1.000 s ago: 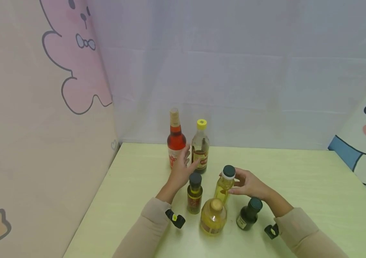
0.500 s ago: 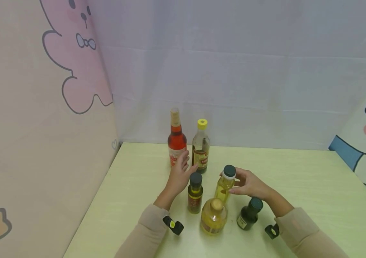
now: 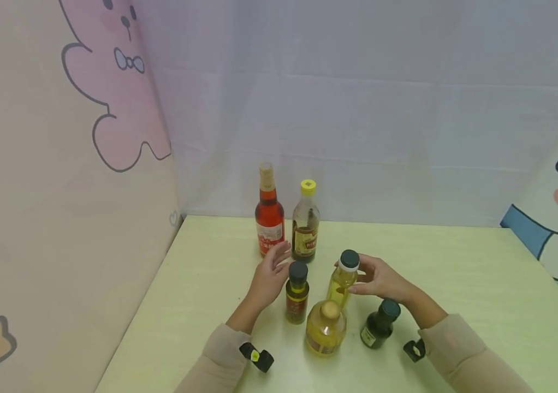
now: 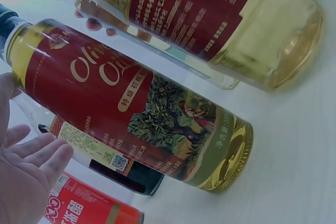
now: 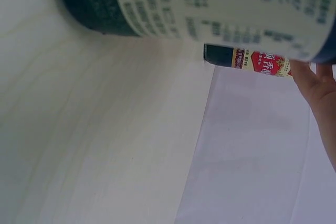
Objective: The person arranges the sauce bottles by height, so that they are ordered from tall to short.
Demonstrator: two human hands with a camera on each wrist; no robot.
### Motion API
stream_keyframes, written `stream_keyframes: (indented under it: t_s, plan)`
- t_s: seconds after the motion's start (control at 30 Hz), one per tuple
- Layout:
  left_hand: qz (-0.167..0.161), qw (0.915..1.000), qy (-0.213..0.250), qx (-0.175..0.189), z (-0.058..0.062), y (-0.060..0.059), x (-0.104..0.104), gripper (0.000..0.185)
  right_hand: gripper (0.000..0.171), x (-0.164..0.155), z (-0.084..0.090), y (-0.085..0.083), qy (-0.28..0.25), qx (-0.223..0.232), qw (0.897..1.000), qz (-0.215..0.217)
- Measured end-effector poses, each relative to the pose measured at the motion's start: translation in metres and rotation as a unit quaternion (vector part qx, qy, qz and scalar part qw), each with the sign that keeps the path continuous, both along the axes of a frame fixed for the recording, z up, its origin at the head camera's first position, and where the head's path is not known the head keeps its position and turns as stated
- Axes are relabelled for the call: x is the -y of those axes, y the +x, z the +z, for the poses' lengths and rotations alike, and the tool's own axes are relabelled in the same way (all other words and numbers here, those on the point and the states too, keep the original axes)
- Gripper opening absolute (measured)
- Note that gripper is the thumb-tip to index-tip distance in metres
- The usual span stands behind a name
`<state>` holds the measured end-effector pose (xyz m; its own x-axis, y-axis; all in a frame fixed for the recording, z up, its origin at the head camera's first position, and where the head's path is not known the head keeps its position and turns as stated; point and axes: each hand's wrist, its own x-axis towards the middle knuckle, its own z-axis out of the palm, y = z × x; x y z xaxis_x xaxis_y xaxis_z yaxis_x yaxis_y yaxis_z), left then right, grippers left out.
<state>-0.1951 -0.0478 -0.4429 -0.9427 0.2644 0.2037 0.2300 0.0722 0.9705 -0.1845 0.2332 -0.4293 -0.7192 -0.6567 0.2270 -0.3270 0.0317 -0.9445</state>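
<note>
My left hand (image 3: 268, 278) is beside the black-capped olive oil bottle (image 3: 297, 305), fingers loosely extended. In the left wrist view its thumb lies close to the neck of that olive oil bottle (image 4: 121, 98); I cannot tell whether they touch. My right hand (image 3: 379, 281) holds a bottle of yellow oil with a dark green cap (image 3: 342, 281), thumb on the near side and fingers behind. Some of those fingertips (image 4: 93, 23) show past the bottle in the left wrist view. In the right wrist view the right hand (image 5: 320, 90) is partly cut off.
Behind the hands stand a tall bottle of red liquid (image 3: 269, 218) and a yellow-capped bottle (image 3: 306, 234). Nearer are a round bottle with a gold cap (image 3: 325, 330) and a small dark bottle (image 3: 377, 327). A pale curtain (image 3: 357, 136) closes the table's (image 3: 446, 273) far edge.
My left hand has drawn back toward me and a little left, away from the red and yellow-capped bottles. The right hand and the bottles have stayed in place.
</note>
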Motion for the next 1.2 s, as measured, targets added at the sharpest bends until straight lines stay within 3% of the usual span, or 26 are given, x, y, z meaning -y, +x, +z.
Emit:
stream_keyframes:
  t_s: [0.07, 0.27, 0.6, 0.8, 1.03, 1.2]
  plan:
    - [-0.002, 1.0, 0.001, -0.001, -0.007, 0.001, 0.002, 0.049, 0.05, 0.0, 0.0, 0.0, -0.001, 0.003, 1.0, 0.002]
    - [-0.011, 0.9998, 0.016, 0.006, -0.01, 0.009, 0.007, 0.049, 0.051, 0.0, 0.001, 0.001, 0.0, 0.002, 1.0, 0.0]
    - [-0.023, 0.9988, 0.019, 0.037, 0.013, 0.037, 0.012, 0.041, 0.05, 0.001, 0.002, 0.001, 0.016, -0.003, 1.0, -0.004]
    - [-0.028, 0.999, 0.009, 0.032, 0.017, 0.047, 0.014, 0.037, 0.05, 0.001, 0.006, 0.002, 0.021, -0.009, 1.0, -0.018]
    - [-0.063, 0.9966, 0.048, 0.025, -0.013, 0.041, 0.018, 0.034, 0.048, 0.003, 0.008, 0.001, -0.02, -0.002, 1.0, -0.002]
    - [-0.08, 0.9956, 0.048, 0.006, -0.019, 0.044, 0.018, 0.036, 0.046, 0.003, 0.008, -0.001, -0.029, -0.019, 0.999, -0.006]
